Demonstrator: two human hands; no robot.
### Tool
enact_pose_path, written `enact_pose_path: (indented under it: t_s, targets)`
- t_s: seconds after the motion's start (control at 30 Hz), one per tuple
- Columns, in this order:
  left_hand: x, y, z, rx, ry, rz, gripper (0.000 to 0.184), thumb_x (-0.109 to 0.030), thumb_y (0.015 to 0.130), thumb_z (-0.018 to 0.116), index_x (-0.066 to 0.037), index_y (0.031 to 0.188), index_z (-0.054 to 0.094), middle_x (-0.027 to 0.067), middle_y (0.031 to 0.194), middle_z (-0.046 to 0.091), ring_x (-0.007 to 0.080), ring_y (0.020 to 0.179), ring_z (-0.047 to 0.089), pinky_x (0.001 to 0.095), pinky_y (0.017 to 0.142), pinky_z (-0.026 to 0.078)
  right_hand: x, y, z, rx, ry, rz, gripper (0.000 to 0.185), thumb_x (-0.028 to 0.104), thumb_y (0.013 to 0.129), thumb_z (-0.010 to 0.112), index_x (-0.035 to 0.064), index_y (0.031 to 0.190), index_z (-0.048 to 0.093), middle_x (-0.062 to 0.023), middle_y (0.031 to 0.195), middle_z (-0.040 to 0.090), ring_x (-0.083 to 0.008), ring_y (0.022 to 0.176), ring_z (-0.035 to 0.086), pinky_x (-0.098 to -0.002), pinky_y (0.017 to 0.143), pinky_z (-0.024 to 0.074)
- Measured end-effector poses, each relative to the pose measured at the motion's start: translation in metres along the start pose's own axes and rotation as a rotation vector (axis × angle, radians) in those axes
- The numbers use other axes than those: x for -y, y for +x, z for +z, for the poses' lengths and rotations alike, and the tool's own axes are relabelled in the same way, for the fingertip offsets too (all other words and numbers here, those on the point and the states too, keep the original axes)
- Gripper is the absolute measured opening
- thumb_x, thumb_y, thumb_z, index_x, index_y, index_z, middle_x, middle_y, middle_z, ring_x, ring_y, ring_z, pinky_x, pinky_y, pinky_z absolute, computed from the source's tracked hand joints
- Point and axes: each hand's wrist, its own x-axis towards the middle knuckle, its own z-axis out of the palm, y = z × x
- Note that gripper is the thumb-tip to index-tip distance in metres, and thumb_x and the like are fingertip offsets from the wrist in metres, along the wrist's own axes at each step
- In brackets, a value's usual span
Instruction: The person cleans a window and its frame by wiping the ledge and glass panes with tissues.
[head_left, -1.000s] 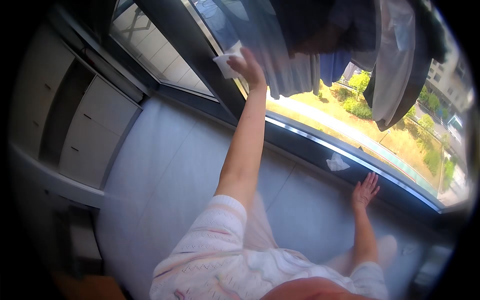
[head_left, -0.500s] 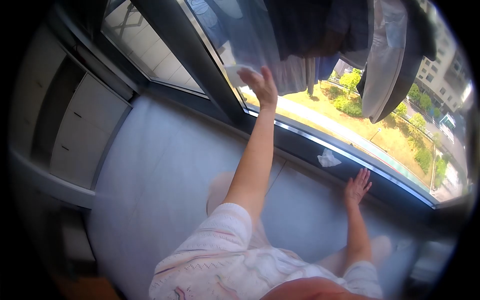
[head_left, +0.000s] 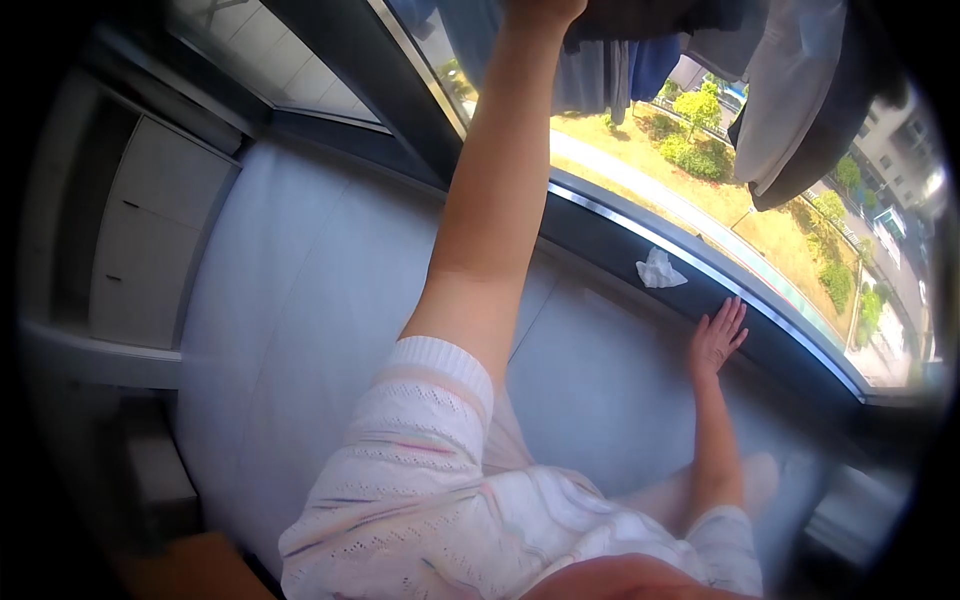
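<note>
My left arm stretches up along the window glass. Only the wrist and heel of my left hand show at the top edge, so its fingers and anything in them are hidden. Lower down at the right, my right hand lies flat on the dark window frame, fingers stretched out and holding nothing. Just left of those fingertips, a crumpled white tissue rests on the same frame.
Several garments hang beyond the glass, above trees and a road far below. A thick dark post divides the window. Light cabinets stand at the left, beside the grey tiled floor.
My left hand has moved up the glass and mostly out of view; a white cloth or tissue showed beside it before. My right hand stays on the frame. The view has shifted slightly.
</note>
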Motion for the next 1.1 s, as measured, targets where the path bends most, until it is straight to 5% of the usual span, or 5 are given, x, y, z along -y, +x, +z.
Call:
enact_pose_path:
  t_s: [0.3,0.47,0.7,0.97,1.1]
  targets:
    - [0.135,-0.322,-0.042,0.136,-0.513,-1.507,0.096,-0.072,0.078,0.028,-0.005,0.137,-0.008,0.0117,0.144,-0.012,0.0193,0.133,-0.012,0.0331,0.107,-0.003,-0.001,0.002,0.004,-0.072,-0.031,-0.028,0.057,0.027,0.087,0.039,0.0073,0.137,0.019,-0.0041,0.145,0.013,-0.0213,0.135,0.007,-0.0475,0.104,0.0061]
    - [0.129,-0.279,-0.042,0.110,-0.547,-1.470,0.104,-0.076,0.073,0.029,-0.004,0.137,-0.008,0.0122,0.144,-0.013,0.0215,0.133,-0.013,0.0360,0.106,-0.005,0.003,0.003,-0.005,-0.020,-0.036,-0.002,0.056,0.028,0.088,0.037,0.0074,0.137,0.019,-0.0046,0.145,0.013,-0.0217,0.134,0.007,-0.0481,0.104,0.0068]
    - [0.112,-0.142,-0.038,0.066,-0.080,-0.397,0.086,-0.058,0.086,0.031,0.008,0.134,0.004,0.0303,0.139,-0.001,0.0397,0.131,-0.004,0.0471,0.106,0.000,-0.003,0.006,0.000,-0.055,-0.074,-0.031,0.056,0.029,0.088,0.036,0.0075,0.137,0.019,-0.0041,0.145,0.013,-0.0215,0.134,0.008,-0.0478,0.104,0.0082]
    - [0.137,-0.318,-0.042,0.124,-0.451,-1.398,0.102,-0.075,0.075,0.024,0.000,0.135,-0.010,0.0185,0.141,-0.018,0.0227,0.131,-0.019,0.0345,0.105,-0.008,-0.002,0.003,-0.006,0.017,-0.133,-0.026,0.056,0.031,0.089,0.034,0.0069,0.137,0.018,-0.0049,0.145,0.013,-0.0213,0.135,0.007,-0.0483,0.104,0.0090]
    - [0.097,-0.276,-0.035,0.168,-0.400,-1.253,0.102,-0.078,0.072,0.021,-0.005,0.137,-0.010,0.0199,0.141,-0.018,0.0289,0.131,-0.019,0.0397,0.105,-0.008,0.000,0.004,-0.008,0.023,-0.115,-0.025,0.055,0.031,0.090,0.032,0.0068,0.137,0.018,-0.0050,0.145,0.013,-0.0217,0.134,0.007,-0.0481,0.104,0.0095]
